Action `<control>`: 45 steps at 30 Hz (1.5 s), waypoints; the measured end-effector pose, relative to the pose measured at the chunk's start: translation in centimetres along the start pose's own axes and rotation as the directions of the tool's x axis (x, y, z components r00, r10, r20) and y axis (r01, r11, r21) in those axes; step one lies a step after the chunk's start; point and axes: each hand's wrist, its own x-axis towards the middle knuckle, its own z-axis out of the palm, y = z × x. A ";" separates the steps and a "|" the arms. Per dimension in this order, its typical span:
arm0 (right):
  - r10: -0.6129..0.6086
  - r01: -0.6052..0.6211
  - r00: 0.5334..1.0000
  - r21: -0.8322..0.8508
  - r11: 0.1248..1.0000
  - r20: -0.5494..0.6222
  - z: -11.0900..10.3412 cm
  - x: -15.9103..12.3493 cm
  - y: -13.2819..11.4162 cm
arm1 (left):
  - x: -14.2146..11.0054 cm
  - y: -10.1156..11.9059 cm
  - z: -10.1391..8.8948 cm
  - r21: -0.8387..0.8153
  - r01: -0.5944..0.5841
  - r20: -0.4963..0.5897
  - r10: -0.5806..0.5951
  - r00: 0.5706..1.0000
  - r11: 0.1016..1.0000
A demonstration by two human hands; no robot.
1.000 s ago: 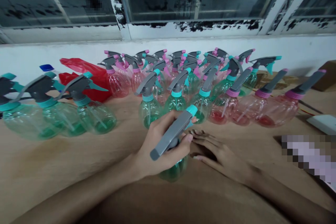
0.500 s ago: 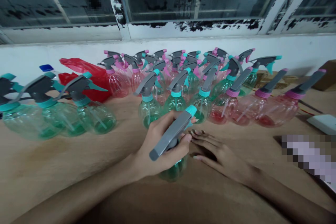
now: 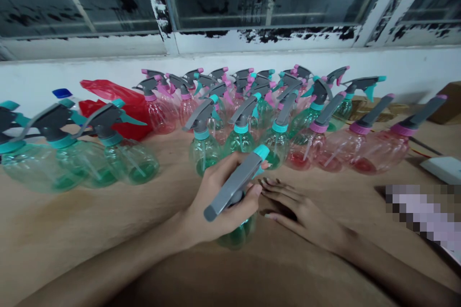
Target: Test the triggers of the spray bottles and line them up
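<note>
My left hand (image 3: pixel 216 199) is wrapped round the grey trigger head of a green spray bottle (image 3: pixel 237 232) that stands on the wooden table (image 3: pixel 90 220) close to me. Its grey lever with a teal tip (image 3: pixel 236 182) sticks out over my fingers. My right hand (image 3: pixel 298 211) lies flat on the table just right of the bottle, fingers stretched out toward it and holding nothing.
Several green and pink spray bottles (image 3: pixel 248 120) crowd the far middle of the table, more green ones (image 3: pixel 82 153) stand at the left, pink ones (image 3: pixel 363 146) at the right. A red plastic bag (image 3: pixel 115 105) lies by the white wall. A white object (image 3: pixel 441 168) sits at the right edge.
</note>
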 end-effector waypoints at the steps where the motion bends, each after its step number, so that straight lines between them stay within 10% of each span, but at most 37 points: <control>1: -0.001 0.001 1.000 0.000 1.000 0.000 0.0 0.0 0.0 | 0.0 0.0 0.0 0.005 -0.002 -0.001 0.002 1.000 1.000; 45: -0.012 0.013 1.000 0.026 1.000 -0.023 0.3 -0.1 0.4 | 0.0 0.3 -0.5 0.032 0.009 -0.005 -0.009 1.000 0.999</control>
